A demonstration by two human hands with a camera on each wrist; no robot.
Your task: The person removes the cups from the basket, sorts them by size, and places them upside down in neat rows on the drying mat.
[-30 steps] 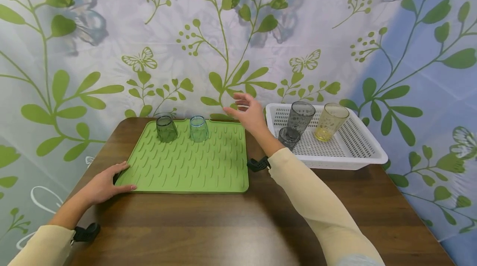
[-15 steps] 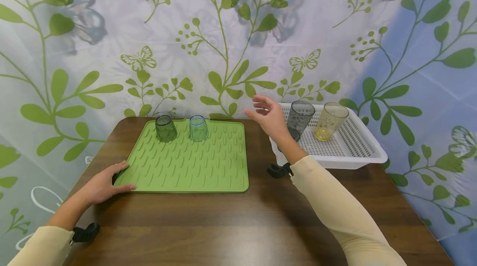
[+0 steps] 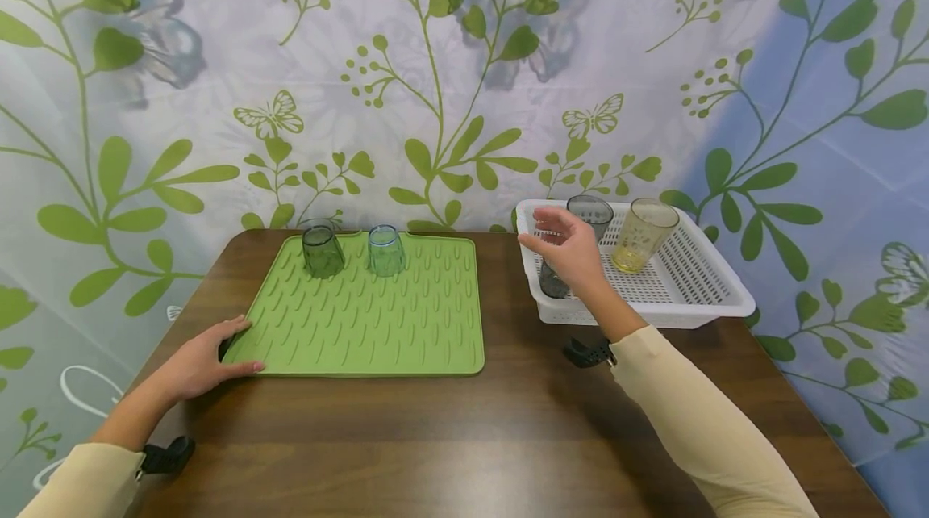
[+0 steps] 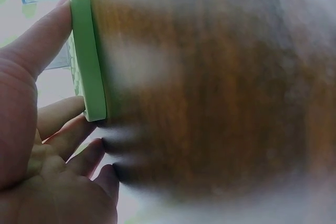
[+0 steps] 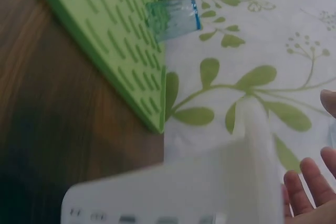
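My left hand (image 3: 203, 361) rests at the front left corner of a green drying mat (image 3: 363, 324), thumb along the front edge and fingers at the left side. The left wrist view shows the thumb (image 4: 47, 38) touching the mat's edge. A dark green glass (image 3: 322, 253) and a blue glass (image 3: 386, 253) stand near the mat's back. My right hand (image 3: 575, 253) holds nothing and hovers over the left part of a white basket (image 3: 726, 292), fingers loosely bent. It partly hides a tall grey glass (image 3: 595, 215) and a small dark glass (image 3: 553, 282). A yellow glass (image 3: 644, 237) leans to their right.
The mat and basket sit on a brown wooden table (image 3: 406, 445), with a strip of table between them. Directly behind it hangs a leaf-patterned curtain (image 3: 464, 98). The basket's wall (image 5: 157, 192) rises beside my right hand in the right wrist view.
My right hand has moved right and somewhat down, from above the mat's back right corner to over the basket. The left hand and the glasses have stayed in place.
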